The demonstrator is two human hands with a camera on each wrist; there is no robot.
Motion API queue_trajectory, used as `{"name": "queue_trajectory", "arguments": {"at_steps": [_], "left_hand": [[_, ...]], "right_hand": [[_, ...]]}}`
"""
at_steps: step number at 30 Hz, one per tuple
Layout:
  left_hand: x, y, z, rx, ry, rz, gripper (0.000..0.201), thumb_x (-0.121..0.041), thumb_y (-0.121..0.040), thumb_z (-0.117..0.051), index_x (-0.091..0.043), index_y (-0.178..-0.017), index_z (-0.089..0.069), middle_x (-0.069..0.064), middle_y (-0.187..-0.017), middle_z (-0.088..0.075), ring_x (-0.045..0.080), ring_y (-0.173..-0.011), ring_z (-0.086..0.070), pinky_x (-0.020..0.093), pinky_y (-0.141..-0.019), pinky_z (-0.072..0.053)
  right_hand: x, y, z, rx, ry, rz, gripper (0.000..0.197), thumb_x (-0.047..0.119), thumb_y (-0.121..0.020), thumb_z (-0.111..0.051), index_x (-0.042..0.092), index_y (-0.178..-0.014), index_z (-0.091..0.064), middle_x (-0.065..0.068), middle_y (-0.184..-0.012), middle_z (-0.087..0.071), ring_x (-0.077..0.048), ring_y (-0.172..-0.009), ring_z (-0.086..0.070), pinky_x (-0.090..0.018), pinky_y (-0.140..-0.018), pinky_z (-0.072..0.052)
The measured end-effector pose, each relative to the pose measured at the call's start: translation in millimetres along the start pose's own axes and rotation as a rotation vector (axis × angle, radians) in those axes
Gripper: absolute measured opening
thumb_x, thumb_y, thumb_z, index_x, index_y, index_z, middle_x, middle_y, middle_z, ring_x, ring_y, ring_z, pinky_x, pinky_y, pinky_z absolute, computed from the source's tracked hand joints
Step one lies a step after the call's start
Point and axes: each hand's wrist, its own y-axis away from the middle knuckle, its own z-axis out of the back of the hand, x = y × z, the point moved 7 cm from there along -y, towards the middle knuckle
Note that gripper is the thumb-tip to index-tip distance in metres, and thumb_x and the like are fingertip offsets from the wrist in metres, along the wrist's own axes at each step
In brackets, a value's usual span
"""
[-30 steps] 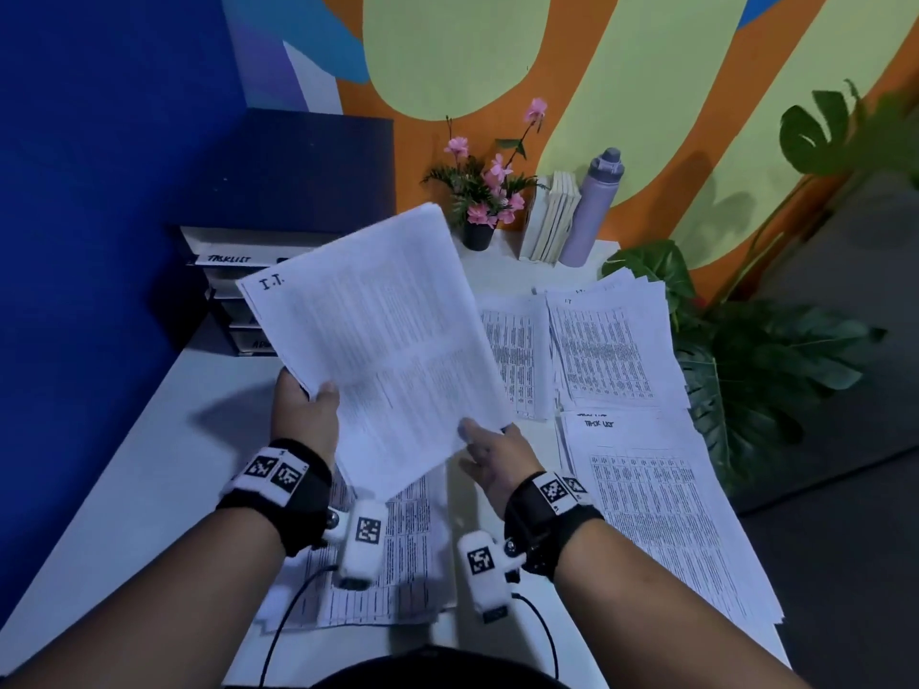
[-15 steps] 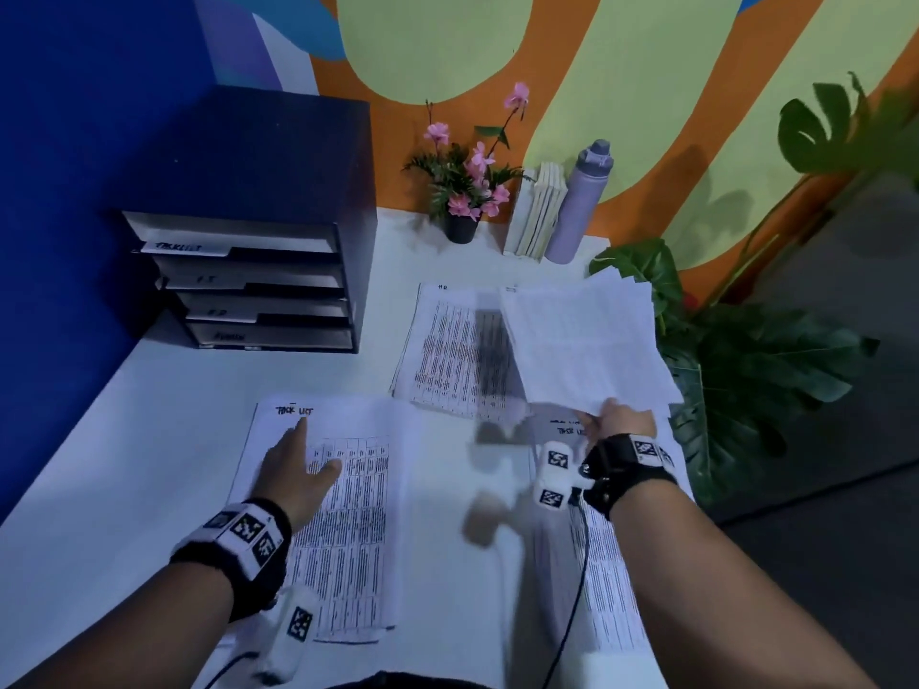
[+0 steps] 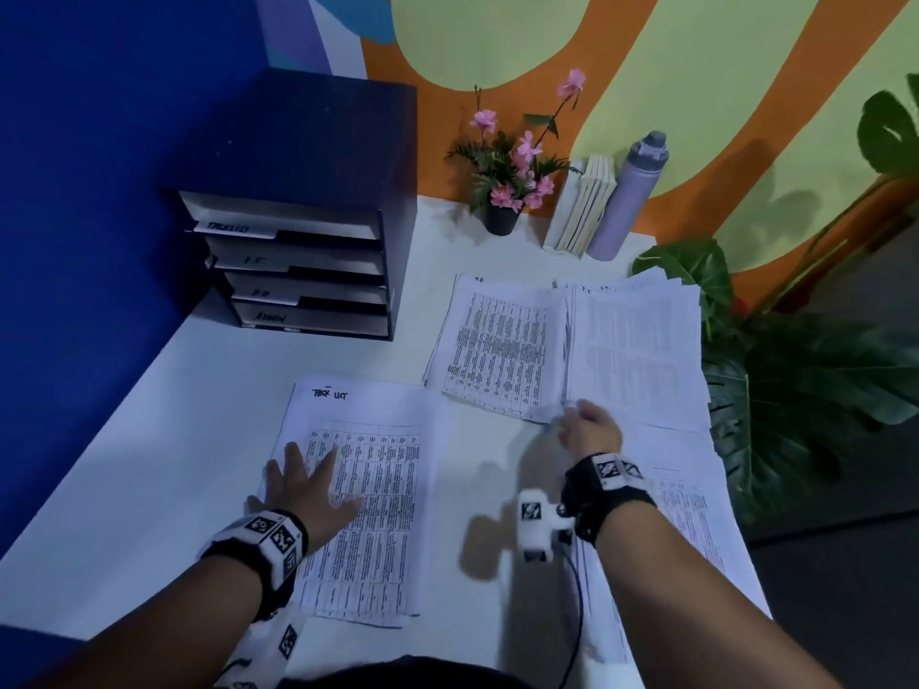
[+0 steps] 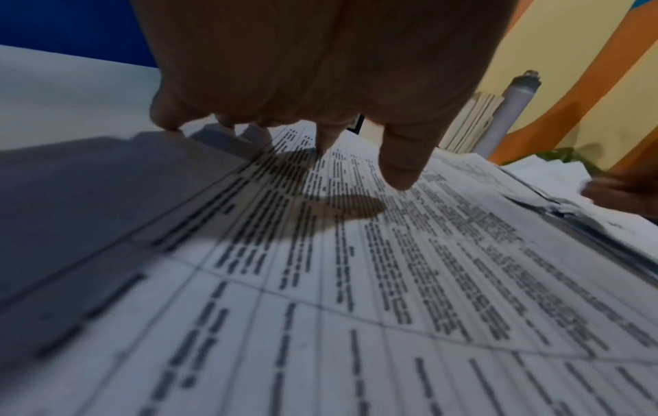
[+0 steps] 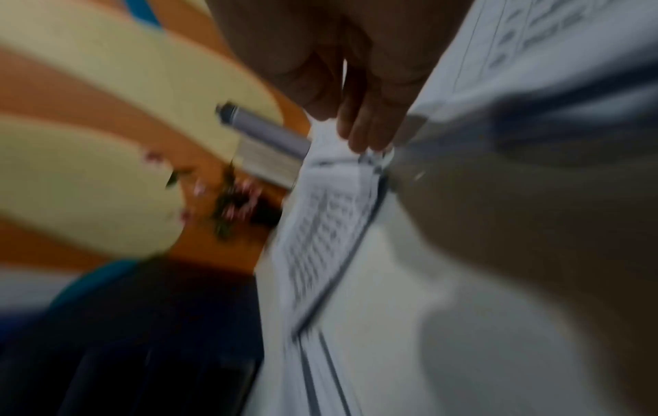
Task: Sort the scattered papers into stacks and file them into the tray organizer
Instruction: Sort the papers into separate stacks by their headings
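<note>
My left hand (image 3: 303, 489) is flat, fingers (image 4: 398, 166) spread and pressing on the white printed sheet headed "Task List" (image 3: 368, 489) near me. My right hand (image 3: 589, 432) is at the near corner of the far-right pile of white printed pages marked "I.T." (image 3: 636, 360); it looks like I'm still pinching that corner, but the wrist view is too blurry to be sure, so I can't tell.

What just changed: a second ago both hands held an I.T. sheet up in front of me, and now it's down on that I.T. pile, with my left hand moved to the next loose sheet. So one more page sorted, filing not started.

Just left of the I.T. pile sits another white stack marked "HR" (image 3: 497, 350), edges touching. More pages lie under my right forearm (image 3: 696, 514).

The dark blue four-shelf tray organizer (image 3: 393, 206) stands at the back left, labelled Task List, I.T., something unreadable, and Admin. I can't see any pages in the slots.
</note>
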Motion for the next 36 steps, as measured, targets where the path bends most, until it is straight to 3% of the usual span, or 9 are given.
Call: {"name": "queue_trajectory", "arguments": {"at_steps": [3, 8, 11, 15, 19, 24, 28, 32, 36], "left_hand": [[0.6, 2.6, -3.8, 0.044, -0.04, -0.04, 0.092, -0.075, -0.081, -0.04, -0.04, -0.149, 0.012, 0.006, -0.153, 0.033, 0.034, -0.143, 0.022, 0.057, -0.116, -0.001], [-8.2, 12.4, -10.7, 0.074, -0.057, -0.148, 0.088, -0.072, -0.083, -0.039, -0.039, -0.15, 0.008, 0.007, -0.152, 0.035, 0.034, -0.142, 0.026, 0.054, -0.117, 0.003], [-17.3, 16.7, -19.4, 0.1, -0.081, -0.239, 0.083, -0.071, -0.084, -0.039, -0.041, -0.15, 0.003, 0.006, -0.153, 0.033, 0.033, -0.143, 0.025, 0.051, -0.117, 0.001], [-27.6, 21.4, -14.8, 0.044, 0.113, -0.388, 0.078, -0.05, -0.09, -0.051, -0.038, -0.151, -0.004, -0.002, -0.158, 0.019, 0.022, -0.148, 0.005, 0.043, -0.12, -0.013], [-0.1, 4.4, 22.1, -0.159, 0.434, -0.253, 0.072, -0.034, -0.093, -0.053, -0.02, -0.152, -0.014, 0.004, -0.159, -0.014, 0.022, -0.145, -0.021, 0.037, -0.117, -0.024], [20.4, 0.1, 48.2, -0.131, 0.721, -0.181, 0.05, -0.033, -0.097, -0.048, -0.017, -0.143, -0.036, 0.003, -0.142, -0.047, 0.024, -0.129, -0.046, 0.03, -0.103, -0.035], [29.6, -3.6, 59.0, -0.135, 0.717, -0.171, 0.045, -0.029, -0.094, -0.056, -0.012, -0.134, -0.045, 0.006, -0.134, -0.055, 0.024, -0.12, -0.052, 0.029, -0.097, -0.038], [38.1, -2.3, 64.1, -0.215, 0.71, -0.159, 0.04, -0.018, -0.091, -0.06, -0.011, -0.129, -0.049, 0.006, -0.126, -0.059, 0.024, -0.114, -0.055, 0.026, -0.093, -0.039], [47.6, -2.8, 64.3, -0.263, 0.778, -0.117, 0.04, -0.013, -0.089, -0.061, -0.015, -0.128, -0.052, 0.005, -0.122, -0.063, 0.023, -0.104, -0.059, 0.027, -0.091, -0.041]], "right_hand": [[-31.0, 42.6, -63.6, 0.257, 0.188, 0.013, 0.013, 0.011, -0.091, -0.061, 0.012, -0.103, -0.068, -0.007, -0.083, -0.069, -0.027, -0.08, -0.065, -0.035, -0.068, -0.056], [-64.4, 103.1, -116.8, 0.541, 0.703, 0.066, 0.041, 0.044, -0.088, -0.06, 0.009, -0.109, -0.06, -0.006, -0.096, -0.066, -0.025, -0.092, -0.062, -0.028, -0.077, -0.048], [-63.6, 119.2, -120.3, 0.461, 0.726, 0.097, 0.021, 0.032, -0.087, -0.06, 0.016, -0.083, -0.048, 0.002, -0.077, -0.051, -0.017, -0.074, -0.052, -0.024, -0.055, -0.037], [-59.7, 117.0, -108.1, 0.329, 0.663, 0.111, 0.013, 0.022, -0.087, -0.059, 0.011, -0.084, -0.052, -0.007, -0.077, -0.058, -0.022, -0.067, -0.055, -0.023, -0.058, -0.041], [-57.0, 112.7, -90.8, 0.276, 0.355, 0.055, 0.01, 0.014, -0.087, -0.061, 0.01, -0.08, -0.056, -0.008, -0.064, -0.053, -0.02, -0.053, -0.049, -0.029, -0.053, -0.045], [-41.4, 114.7, -90.6, 0.275, 0.149, 0.08, 0.016, 0.005, -0.089, -0.062, 0.014, -0.077, -0.057, -0.005, -0.062, -0.048, -0.017, -0.053, -0.043, -0.025, -0.05, -0.042], [-33.0, 112.0, -96.8, 0.282, 0.14, 0.122, 0.009, 0.007, -0.091, -0.06, 0.014, -0.086, -0.057, -0.002, -0.063, -0.05, -0.017, -0.056, -0.045, -0.027, -0.053, -0.042], [-42.5, 104.0, -94.3, 0.245, 0.258, 0.067, 0.019, 0.024, -0.089, -0.063, 0.013, -0.073, -0.06, -0.006, -0.06, -0.053, -0.02, -0.057, -0.047, -0.035, -0.057, -0.046], [-51.4, 99.9, -79.2, 0.187, 0.22, 0.022, 0.018, 0.017, -0.089, -0.064, 0.012, -0.072, -0.064, -0.007, -0.06, -0.051, -0.019, -0.055, -0.043, -0.028, -0.055, -0.039]]}}
